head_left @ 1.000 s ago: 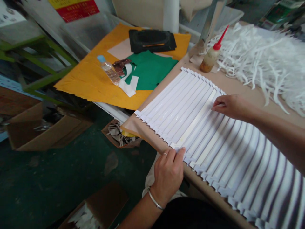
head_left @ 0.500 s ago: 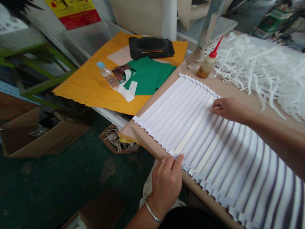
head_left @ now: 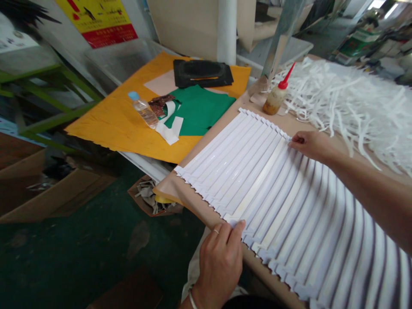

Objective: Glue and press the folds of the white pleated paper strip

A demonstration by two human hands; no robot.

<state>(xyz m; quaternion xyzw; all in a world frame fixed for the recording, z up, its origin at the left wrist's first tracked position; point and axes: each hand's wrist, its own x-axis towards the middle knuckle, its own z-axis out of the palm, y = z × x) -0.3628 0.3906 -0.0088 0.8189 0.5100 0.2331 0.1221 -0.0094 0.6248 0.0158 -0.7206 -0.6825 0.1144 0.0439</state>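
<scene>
The white strips (head_left: 267, 201), overlapping in rows on the brown-covered bench (head_left: 183, 189), look light, bendy and easily creased, so best held by their ends. The right hand (head_left: 305, 143) pinches a far end, while the left hand (head_left: 222, 259) touches a near one (whether gripping, I cannot tell). Dark green floor (head_left: 96, 249) spreads to the left.

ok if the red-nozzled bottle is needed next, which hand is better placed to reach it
Probably the right hand: it is at the far ends of the white strips, near the red-nozzled bottle; the left hand is at the near ends.
</scene>
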